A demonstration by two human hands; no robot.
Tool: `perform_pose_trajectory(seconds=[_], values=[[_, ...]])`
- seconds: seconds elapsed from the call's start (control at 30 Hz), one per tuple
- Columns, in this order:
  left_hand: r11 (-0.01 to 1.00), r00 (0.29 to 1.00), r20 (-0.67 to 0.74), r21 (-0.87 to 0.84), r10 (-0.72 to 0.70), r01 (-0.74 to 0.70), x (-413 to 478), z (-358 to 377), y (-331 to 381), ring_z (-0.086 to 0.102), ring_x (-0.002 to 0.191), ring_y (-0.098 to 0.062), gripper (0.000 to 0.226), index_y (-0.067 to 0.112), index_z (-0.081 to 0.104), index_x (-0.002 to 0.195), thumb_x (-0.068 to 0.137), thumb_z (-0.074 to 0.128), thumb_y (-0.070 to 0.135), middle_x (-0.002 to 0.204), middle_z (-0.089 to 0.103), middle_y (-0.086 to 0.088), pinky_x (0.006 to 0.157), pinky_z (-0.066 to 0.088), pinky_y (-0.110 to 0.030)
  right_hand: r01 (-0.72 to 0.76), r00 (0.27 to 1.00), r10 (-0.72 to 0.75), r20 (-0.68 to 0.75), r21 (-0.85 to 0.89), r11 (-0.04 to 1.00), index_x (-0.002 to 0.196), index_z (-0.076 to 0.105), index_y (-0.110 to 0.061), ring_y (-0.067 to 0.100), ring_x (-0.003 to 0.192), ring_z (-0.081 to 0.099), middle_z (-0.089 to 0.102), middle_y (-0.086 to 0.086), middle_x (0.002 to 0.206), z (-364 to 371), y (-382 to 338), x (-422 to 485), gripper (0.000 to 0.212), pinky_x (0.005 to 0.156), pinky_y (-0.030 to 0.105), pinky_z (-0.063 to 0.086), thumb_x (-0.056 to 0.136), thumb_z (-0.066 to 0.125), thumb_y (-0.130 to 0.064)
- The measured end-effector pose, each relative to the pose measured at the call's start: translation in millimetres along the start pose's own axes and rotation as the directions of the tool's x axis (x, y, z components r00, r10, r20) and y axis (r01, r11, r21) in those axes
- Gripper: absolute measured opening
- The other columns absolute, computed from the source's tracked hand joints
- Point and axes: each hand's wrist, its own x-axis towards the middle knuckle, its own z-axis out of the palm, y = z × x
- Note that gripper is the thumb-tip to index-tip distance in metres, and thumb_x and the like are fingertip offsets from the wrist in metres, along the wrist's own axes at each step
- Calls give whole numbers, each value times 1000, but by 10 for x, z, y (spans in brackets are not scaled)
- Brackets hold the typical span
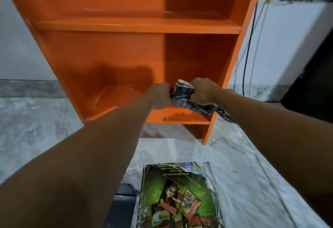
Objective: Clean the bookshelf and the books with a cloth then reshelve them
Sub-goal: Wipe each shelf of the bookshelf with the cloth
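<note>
Both hands are closed on the dark checked cloth (pixel 182 90), the left hand (pixel 160 94) and the right hand (pixel 202 90) gripping it from either side. A loose tail of it hangs under the right hand. They hold it bunched at the mouth of the orange bookshelf (pixel 137 26), just above the right half of its lowest board, and whether the hanging tail touches that board cannot be told. The board's long axis runs left to right across the hands. Most of its bare length lies to their left, so the left hand is the nearer one to that open stretch, while the right hand is close to the bookshelf's right side wall. Both compartments in view hold no books. The books (pixel 180 198) lie stacked on the floor (pixel 36 128) in front of the bookshelf, well apart from it on the person's side, between the two forearms, with the top cover's long axis pointing roughly toward the bookshelf. The next wipe probably runs along the lowest board, away from the right wall.
</note>
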Motion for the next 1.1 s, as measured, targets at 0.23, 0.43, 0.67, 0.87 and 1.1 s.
perform_pose_trajectory(seconds=[0.23, 0.43, 0.67, 0.87, 1.1], values=[[995, 989, 138, 93, -60, 47, 380, 732, -435, 53, 124, -30, 37, 5, 57, 132, 97, 52, 12, 136, 56, -14, 101, 45, -34, -97, 991, 102, -81, 70, 993, 128, 56, -17, 20, 88, 61, 62, 3, 101, 464, 253, 254, 38, 69, 28, 49, 91, 58, -8], [988, 918, 392, 157, -63, 1, 717, 1023, -664, 52, 123, -32, 41, 6, 53, 133, 99, 51, 28, 135, 53, -10, 100, 43, -38, -140, 983, 138, -122, -9, 990, 113, 59, -12, 24, 83, 58, 61, 8, 93, 824, 288, 644, 23, 73, 38, 50, 90, 60, -9], [925, 934, 342, 315, 100, -214, 585, 1064, -871, 49, 124, -36, 37, 7, 43, 138, 105, 37, 24, 140, 47, -19, 102, 41, -41, 90, 983, -117, -143, -186, 978, 130, 58, -28, 34, 104, 62, 65, 10, 121, 1346, 104, 200, 62, 74, 38, 48, 77, 57, 3], [977, 949, 312, 181, 53, -114, 489, 1057, -864, 43, 129, -36, 43, 7, 36, 142, 103, 44, 23, 144, 40, -19, 103, 38, -41, 196, 975, -189, -116, 54, 979, 104, 71, -24, 24, 66, 56, 72, 5, 87, 1167, -90, -268, 47, 59, 28, 36, 69, 57, 4], [959, 921, 377, 283, -97, -15, 470, 1088, -781, 14, 146, -43, 60, 11, -1, 156, 105, 31, 16, 161, 1, -22, 116, 24, -51, -73, 996, 56, -76, -238, 969, 144, 40, -35, 40, 115, 54, 55, 15, 131, 1091, 324, 516, 56, 95, 49, 45, 95, 45, -10]])
